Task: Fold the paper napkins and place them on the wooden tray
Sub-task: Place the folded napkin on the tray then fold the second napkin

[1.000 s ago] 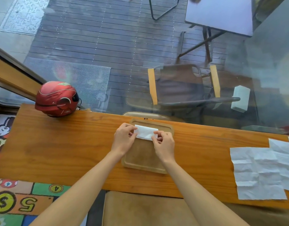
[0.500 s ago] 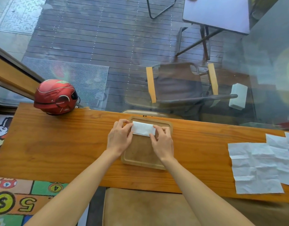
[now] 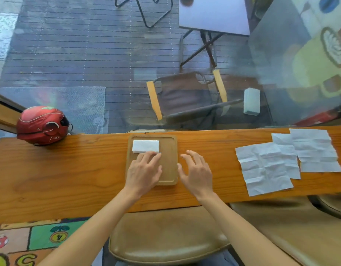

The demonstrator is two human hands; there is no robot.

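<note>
A folded white napkin (image 3: 145, 146) lies at the far left corner of the wooden tray (image 3: 169, 160), which sits mid-table. My left hand (image 3: 144, 169) rests flat over the tray, its fingertips just at the napkin's near edge, holding nothing. My right hand (image 3: 196, 169) hovers with fingers spread beside the tray's right edge, empty. Three unfolded, creased napkins overlap on the table at the right: the nearest napkin (image 3: 263, 167), a middle napkin (image 3: 283, 144) and a far napkin (image 3: 313, 150).
A red helmet (image 3: 42, 124) sits at the table's far left edge. The wooden table (image 3: 69, 169) stands against a glass window. A padded stool (image 3: 165, 233) is below me, with a second seat (image 3: 292, 223) at the right.
Both hands let go of the folded napkin and drew back toward me; it now lies alone on the tray. The right hand shifted right, off the tray.
</note>
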